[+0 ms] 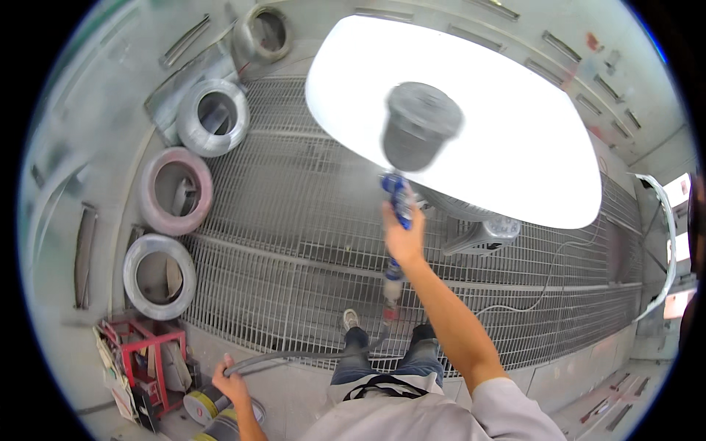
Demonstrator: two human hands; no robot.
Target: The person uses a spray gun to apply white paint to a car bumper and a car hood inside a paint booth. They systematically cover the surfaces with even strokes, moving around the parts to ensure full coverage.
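My right hand grips the blue handle of a spray gun with a grey cup on top, held out over a large white oval panel. A faint mist hangs left of the gun. My left hand holds a grey air hose that runs from the gun's base down past my legs.
A metal grate floor lies under me. Three round drums stand along its left edge, a fourth farther back. A red metal stand is at lower left. A grey stand supports the panel.
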